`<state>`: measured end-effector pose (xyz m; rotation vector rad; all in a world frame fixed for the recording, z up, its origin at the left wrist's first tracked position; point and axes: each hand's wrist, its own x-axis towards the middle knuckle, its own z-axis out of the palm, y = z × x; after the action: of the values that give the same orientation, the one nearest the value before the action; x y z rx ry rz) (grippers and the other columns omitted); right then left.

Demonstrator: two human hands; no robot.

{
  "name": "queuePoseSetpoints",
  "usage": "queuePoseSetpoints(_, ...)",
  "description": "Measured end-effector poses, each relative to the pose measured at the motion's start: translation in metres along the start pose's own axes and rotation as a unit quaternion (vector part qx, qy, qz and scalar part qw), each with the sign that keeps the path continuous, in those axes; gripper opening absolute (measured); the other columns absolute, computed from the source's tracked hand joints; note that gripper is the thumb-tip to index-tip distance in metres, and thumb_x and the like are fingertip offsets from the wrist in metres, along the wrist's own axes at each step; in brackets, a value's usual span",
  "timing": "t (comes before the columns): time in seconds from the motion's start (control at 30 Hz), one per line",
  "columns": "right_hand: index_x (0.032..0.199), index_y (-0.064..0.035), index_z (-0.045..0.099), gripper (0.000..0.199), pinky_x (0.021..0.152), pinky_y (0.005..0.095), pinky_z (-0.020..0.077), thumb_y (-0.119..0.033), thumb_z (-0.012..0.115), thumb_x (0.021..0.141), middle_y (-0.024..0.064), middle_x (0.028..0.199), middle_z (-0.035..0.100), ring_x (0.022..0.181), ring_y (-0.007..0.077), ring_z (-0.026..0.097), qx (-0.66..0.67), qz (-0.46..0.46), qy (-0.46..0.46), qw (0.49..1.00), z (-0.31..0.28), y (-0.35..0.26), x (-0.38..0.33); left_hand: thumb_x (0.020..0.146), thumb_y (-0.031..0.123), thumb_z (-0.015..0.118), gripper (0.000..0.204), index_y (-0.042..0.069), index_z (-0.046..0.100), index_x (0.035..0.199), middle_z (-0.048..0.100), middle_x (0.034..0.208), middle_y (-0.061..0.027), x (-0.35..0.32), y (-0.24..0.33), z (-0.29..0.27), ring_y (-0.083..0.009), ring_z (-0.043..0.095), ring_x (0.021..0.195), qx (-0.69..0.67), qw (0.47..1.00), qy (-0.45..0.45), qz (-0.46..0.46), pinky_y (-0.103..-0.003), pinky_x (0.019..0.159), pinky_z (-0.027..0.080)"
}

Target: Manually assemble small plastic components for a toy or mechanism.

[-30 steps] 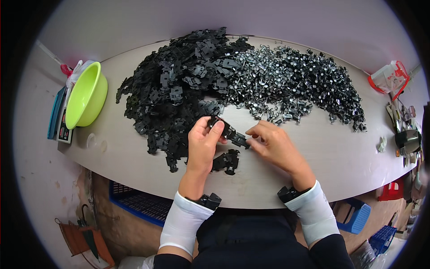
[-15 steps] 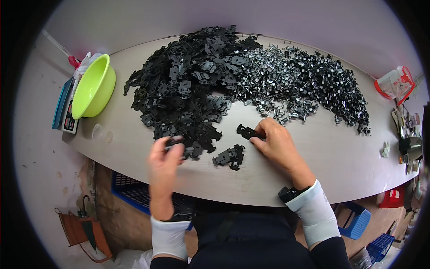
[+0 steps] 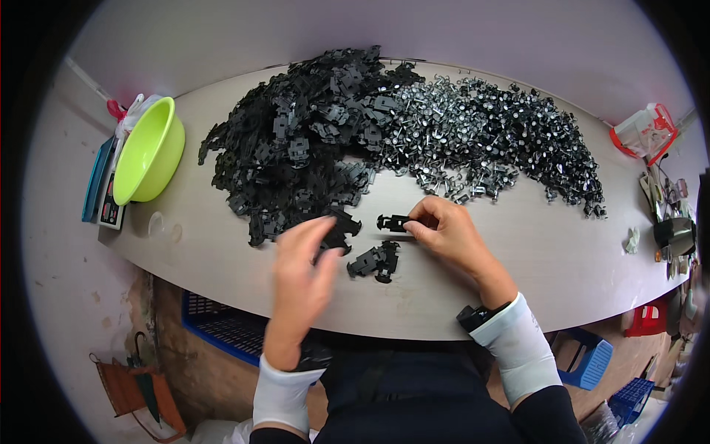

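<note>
On the pale curved table, close to its near edge, the right hand is pinching 1 flat black plastic part between thumb and fingertips, holding it low over the surface where it can be steadied. The left hand is blurring slightly, its fingers curling loosely around another black piece at the fringe of the big heap of black plastic parts; how firmly it is gripping I cannot tell. Between both hands, a small cluster of black pieces is lying apart from the heaps. Behind, a second heap of silvery metal parts is butting against the black one, both probably within easy reach. At the far left, a lime-green bowl is sitting tilted against flat boxes.
</note>
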<state>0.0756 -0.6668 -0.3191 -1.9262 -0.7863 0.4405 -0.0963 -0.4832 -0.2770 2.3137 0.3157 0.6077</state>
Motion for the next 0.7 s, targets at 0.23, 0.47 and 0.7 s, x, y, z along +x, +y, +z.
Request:
queuePoseSetpoints(0.23, 0.096, -0.0002, 0.066, 0.018, 0.059, 0.0258, 0.0477, -0.009, 0.075, 0.082, 0.0047, 0.079, 0.065, 0.064, 0.0104, 0.057, -0.015, -0.081, 0.038, 0.996, -0.011, 0.007, 0.001, 0.084, 0.003, 0.065, 0.036, -0.003, 0.06, 0.119, 0.065, 0.108, -0.0154, 0.051, 0.007, 0.082, -0.0344, 0.061, 0.098, 0.058, 0.976, -0.167, 0.126, -0.039, 0.085, 0.049)
queuePoseSetpoints(0.47, 0.099, -0.002, 0.066, 0.02, 0.065, 0.0336, 0.0504, -0.01, 0.073, 0.081, 0.01, 0.083, 0.067, 0.068, 0.0222, 0.062, -0.13, -0.021, 0.158, 0.979, -0.061, 0.023, -0.004, 0.095, 0.003, 0.055, 0.014, 0.0, 0.059, 0.108, 0.064, 0.092, -0.0076, 0.065, -0.013, 0.089, -0.015, 0.067, 0.08, -0.418, 0.855, -0.155, -0.264, -0.031, 0.072, 0.059)
queuePoseSetpoints(0.7, 0.095, -0.0039, 0.066, 0.014, 0.073, 0.0401, 0.0504, -0.006, 0.07, 0.081, 0.0103, 0.09, 0.061, 0.082, 0.0301, 0.063, -0.208, -0.012, 0.106, 0.972, -0.056, 0.026, -0.007, 0.096, 0.007, 0.056, 0.019, 0.001, 0.062, 0.112, 0.063, 0.091, -0.0043, 0.068, -0.016, 0.085, -0.0137, 0.065, 0.081, -0.516, 0.779, -0.18, -0.308, -0.032, 0.072, 0.059)
